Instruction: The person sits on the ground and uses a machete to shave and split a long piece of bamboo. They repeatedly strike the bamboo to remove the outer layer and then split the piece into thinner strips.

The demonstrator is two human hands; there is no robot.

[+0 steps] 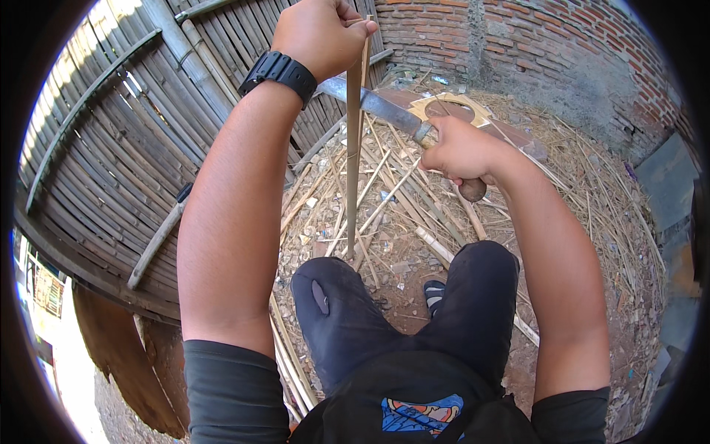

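My raised left hand (325,35), with a black watch (278,76) on its wrist, is closed around the top of a long, thin bamboo strip (353,170). The strip hangs nearly upright, its lower end by my left knee. A lighter edge or second strip runs alongside its upper part. In my closed right hand (467,150) is a machete (396,112), its round handle end showing below the palm. The grey blade points up and left and crosses the strip below my left hand. Whether it cuts into the bamboo or only passes behind it, I cannot tell.
Loose bamboo strips (384,189) and shavings litter the ground ahead. A pale board with a round opening (473,108) lies beyond my right hand. A bamboo-slat wall (111,170) stands at the left, a brick wall (547,55) at the back right. My bent knees are below.
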